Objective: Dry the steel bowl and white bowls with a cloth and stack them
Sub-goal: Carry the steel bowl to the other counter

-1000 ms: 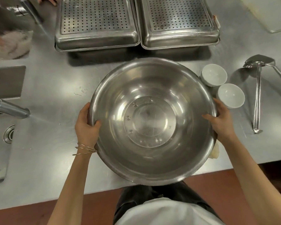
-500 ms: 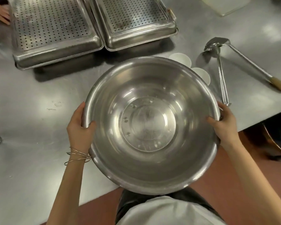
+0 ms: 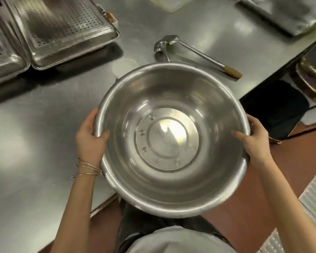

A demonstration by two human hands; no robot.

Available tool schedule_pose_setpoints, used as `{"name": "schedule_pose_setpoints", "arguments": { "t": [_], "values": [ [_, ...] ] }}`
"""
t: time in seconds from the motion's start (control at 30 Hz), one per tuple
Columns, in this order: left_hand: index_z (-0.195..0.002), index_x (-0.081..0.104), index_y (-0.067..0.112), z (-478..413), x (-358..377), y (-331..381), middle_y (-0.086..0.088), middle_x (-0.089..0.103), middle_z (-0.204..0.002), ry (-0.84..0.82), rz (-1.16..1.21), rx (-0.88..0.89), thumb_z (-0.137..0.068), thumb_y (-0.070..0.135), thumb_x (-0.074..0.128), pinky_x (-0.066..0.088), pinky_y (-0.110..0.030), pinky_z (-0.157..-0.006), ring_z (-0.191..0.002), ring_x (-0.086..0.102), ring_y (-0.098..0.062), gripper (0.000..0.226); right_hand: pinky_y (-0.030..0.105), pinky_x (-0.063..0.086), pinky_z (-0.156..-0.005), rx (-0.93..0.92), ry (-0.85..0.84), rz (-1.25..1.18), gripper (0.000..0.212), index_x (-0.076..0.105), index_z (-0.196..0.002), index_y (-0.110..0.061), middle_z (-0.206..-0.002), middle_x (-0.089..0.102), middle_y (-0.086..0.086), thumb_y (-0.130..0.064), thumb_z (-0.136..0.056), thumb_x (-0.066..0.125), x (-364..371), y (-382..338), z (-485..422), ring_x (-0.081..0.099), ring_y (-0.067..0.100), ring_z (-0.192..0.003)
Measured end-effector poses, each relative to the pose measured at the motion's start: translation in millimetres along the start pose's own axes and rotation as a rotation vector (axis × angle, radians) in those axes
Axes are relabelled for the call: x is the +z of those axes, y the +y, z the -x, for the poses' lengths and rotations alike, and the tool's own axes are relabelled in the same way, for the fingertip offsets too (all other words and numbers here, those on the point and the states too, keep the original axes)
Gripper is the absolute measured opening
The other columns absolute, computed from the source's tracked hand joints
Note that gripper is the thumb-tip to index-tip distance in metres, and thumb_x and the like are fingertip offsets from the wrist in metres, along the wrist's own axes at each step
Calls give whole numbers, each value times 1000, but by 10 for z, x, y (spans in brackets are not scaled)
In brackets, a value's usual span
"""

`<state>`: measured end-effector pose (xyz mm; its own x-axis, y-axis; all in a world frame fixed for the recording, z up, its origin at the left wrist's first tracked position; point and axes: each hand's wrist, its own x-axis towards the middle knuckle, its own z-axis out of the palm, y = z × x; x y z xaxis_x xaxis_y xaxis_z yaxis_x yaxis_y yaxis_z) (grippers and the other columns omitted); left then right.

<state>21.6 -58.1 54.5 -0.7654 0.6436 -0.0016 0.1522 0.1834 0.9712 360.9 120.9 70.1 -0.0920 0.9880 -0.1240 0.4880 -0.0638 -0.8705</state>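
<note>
Head view: looks straight down into a large round stainless-steel mixing bowl (image 3: 171, 139), mouth up, lifted clear of the brushed-steel tabletop (image 3: 35, 143) and overhanging its near edge in front of the person's body.
Left hand: the left hand (image 3: 89, 141) is clamped on the bowl's left rim, thumb hooked inside and fingers under the outer wall; thin wire bangles (image 3: 88, 168) sit on the wrist.
Right hand: the right hand (image 3: 254, 141) mirrors it on the right rim, thumb inside.
Why two hands: the bowl is wide, so opposite-rim holds probably keep it level and balanced.
Bowl state: a few droplets show on the flat base, so I judge drying is not yet done.
White bowl: one small white bowl (image 3: 124, 67) shows blurred just beyond the steel bowl's far rim, near the tabletop's middle; any second one is hidden.
Cloth: none in sight.
Other items: perforated steel trays (image 3: 62, 28) lie upside down at the far left; a steel ladle with a wooden handle tip (image 3: 199, 53) lies towards the right edge.
</note>
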Motion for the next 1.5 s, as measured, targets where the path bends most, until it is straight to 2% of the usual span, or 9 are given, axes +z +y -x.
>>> {"name": "schedule_pose_setpoints", "arguments": {
  "t": [0.1, 0.2, 0.33, 0.57, 0.73, 0.9, 1.17, 1.3, 1.5],
  "values": [
    [-132, 47, 15, 134, 565, 92, 8, 52, -126, -24, -20, 5, -75, -15, 61, 41, -7, -93, -113, 54, -3, 66, 28, 47, -76, 10, 31, 16, 56, 50, -128, -13, -115, 61, 7, 1, -77, 67, -528, 219, -162, 59, 17, -98],
    [-131, 46, 16, 282, 1145, 227, 13, 52, -123, -72, -16, 27, -75, -16, 60, 41, -6, -91, -106, 55, 4, 67, 38, 52, -82, 39, 69, 24, 56, 50, -127, -15, -113, 61, 6, 0, -76, 67, -1053, 413, -323, 60, 22, -100],
    [-133, 45, 16, 343, 1686, 385, 6, 53, -125, -131, 13, 16, -75, -17, 59, 42, -16, -97, -115, 53, -9, 68, 38, 51, -81, 64, 105, 53, 56, 50, -128, -17, -111, 60, 1, -1, -77, 68, -1515, 565, -504, 60, 20, -98],
    [-130, 49, 16, 103, 2519, 622, 8, 56, -122, -180, 15, 28, -73, -17, 59, 41, -7, -90, -105, 56, 1, 66, 39, 51, -80, 128, 163, 66, 57, 48, -131, -19, -120, 58, 5, -5, -79, 68, -1976, 768, -1053, 58, 22, -100],
    [-131, 48, 7, -340, 3019, 701, -3, 54, -129, -171, 40, 33, -72, -19, 58, 41, -21, -101, -117, 53, -13, 66, 34, 49, -74, 94, 163, 98, 57, 47, -132, -19, -117, 58, 2, -7, -79, 67, -2093, 694, -1677, 58, 19, -97],
    [-135, 46, 8, -943, 3453, 806, -4, 52, -134, -149, 76, 5, -72, -17, 59, 40, -31, -105, -121, 51, -15, 68, 36, 53, -77, 60, 145, 105, 58, 49, -130, -23, -115, 62, 2, -6, -77, 68, -2117, 461, -2506, 62, 20, -95],
    [-133, 47, 9, -1906, 3991, 1005, -2, 54, -131, -90, 115, -4, -72, -18, 59, 41, -29, -103, -119, 54, -14, 68, 27, 47, -75, 36, 110, 91, 60, 49, -131, -19, -117, 60, 2, -6, -76, 69, -1957, 79, -3751, 59, 17, -99],
    [-133, 47, 9, -2275, 4199, 1079, 6, 53, -126, -41, 109, -19, -72, -18, 60, 42, -21, -99, -115, 54, -8, 68, 24, 45, -75, 22, 84, 72, 56, 52, -129, -15, -110, 60, -1, -1, -76, 67, -1822, -106, -4319, 58, 13, -93],
    [-135, 43, 4, -2775, 4506, 1111, -2, 49, -134, 68, 107, -50, -74, -18, 58, 39, -26, -105, -123, 49, -14, 66, 38, 49, -92, -29, -8, 59, 58, 55, -125, -16, -112, 63, 4, -1, -71, 69, -1568, -161, -5356, 61, 19, -100]
  ]
}}
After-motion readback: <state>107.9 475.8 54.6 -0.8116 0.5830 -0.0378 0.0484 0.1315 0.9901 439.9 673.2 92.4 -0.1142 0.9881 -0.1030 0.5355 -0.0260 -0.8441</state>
